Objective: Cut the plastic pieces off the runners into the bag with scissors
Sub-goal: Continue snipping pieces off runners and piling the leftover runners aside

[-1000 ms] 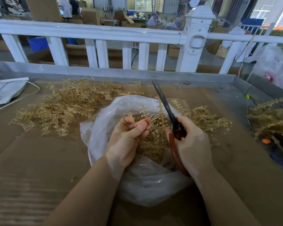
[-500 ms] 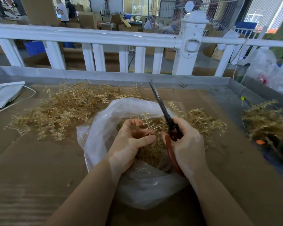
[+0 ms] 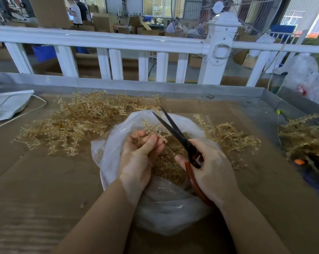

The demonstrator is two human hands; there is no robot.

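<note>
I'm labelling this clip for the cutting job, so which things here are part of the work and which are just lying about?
In the job:
- scissors, blades open, held by the right hand
- runner, held by the left hand
- bag
- heap of runners

Lying about:
- white cord
- grey pouch
- white railing
- fan

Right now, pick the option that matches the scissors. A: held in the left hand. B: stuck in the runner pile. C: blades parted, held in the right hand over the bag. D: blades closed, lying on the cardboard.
C: the right hand grips the scissors at the red handles, blades parted above the bag.
</note>
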